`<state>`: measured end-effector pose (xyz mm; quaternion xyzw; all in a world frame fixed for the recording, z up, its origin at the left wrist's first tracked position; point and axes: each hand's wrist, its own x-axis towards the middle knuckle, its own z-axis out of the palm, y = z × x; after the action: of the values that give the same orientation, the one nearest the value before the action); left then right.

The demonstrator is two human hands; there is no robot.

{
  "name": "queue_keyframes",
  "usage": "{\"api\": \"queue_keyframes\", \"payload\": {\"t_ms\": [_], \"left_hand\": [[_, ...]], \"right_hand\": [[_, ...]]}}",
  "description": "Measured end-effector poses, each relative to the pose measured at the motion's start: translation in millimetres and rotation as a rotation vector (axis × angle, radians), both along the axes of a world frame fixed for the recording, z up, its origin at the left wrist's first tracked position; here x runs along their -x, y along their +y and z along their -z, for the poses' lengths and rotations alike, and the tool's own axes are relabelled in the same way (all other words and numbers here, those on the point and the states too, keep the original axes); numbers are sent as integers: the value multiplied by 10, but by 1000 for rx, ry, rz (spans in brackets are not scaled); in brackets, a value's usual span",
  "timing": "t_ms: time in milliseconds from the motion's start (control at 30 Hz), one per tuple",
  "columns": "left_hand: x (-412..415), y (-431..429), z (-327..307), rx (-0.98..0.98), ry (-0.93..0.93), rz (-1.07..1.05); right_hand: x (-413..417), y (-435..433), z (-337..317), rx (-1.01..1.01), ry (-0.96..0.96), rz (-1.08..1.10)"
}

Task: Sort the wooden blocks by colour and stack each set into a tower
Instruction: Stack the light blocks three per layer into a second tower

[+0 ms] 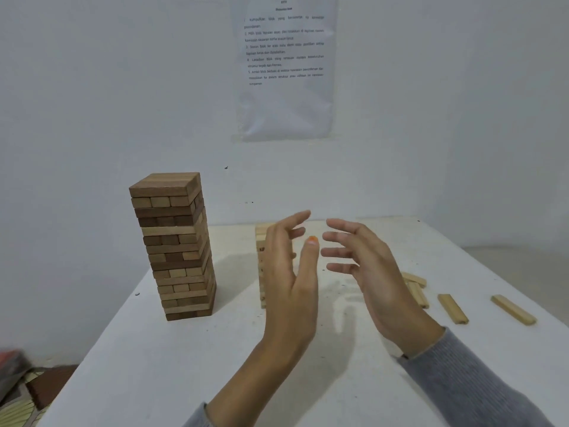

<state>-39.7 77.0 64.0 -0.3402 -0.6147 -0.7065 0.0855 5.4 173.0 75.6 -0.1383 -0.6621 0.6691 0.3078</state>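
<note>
Pale block tower (262, 233) stands behind my left hand (289, 288); right hand (375, 282) opposite, both spread wide, empty.

White table (184, 365) bears brown tower (175, 248), pale tower (261, 234), loose blocks (452, 308)

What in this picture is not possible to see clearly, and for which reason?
1. Head view: the light tower is mostly hidden behind the left hand, so its height is unclear.
2. Head view: the loose light blocks are partly covered by the right hand, so their count is unclear.
3. Text on the wall sheet: too small.
4. The red object: blurred, cut by the left edge.
</note>
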Motion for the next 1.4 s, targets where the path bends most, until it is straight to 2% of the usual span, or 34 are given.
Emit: {"api": "queue_keyframes", "payload": {"t_ms": [100,233,433,567,667,767,1000,1100,1200,1300,1400], "left_hand": [[-84,130,15,78,44,25],[-170,353,67,204,-5,133],[-243,664,274,594,45,157],[-274,804,383,869,63,103],[-283,893,466,978,89,66],[-268,948,532,957,98,71],[-320,1174,599,725,66,156],[-389,1324,554,720,28,218],[-477,1450,508,730,-47,322],[-547,1545,499,711,-43,357],[-582,1586,550,691,-31,362]], "right_hand": [[-223,165,78,-83,-49,85],[-507,451,199,-121,-110,170],[-749,866,383,-262,-208,316],[-785,1110,578,-507,-400,437],[-807,1235,706,-715,-643,450],[-842,1282,786,-893,-830,394],[-908,1385,796,-849,-692,368],[-947,1395,761,-745,-558,422],[-1007,1437,717,-700,-527,471],[-1090,1552,732,-762,-601,560],[-1189,1672,780,-845,-790,643]]}}
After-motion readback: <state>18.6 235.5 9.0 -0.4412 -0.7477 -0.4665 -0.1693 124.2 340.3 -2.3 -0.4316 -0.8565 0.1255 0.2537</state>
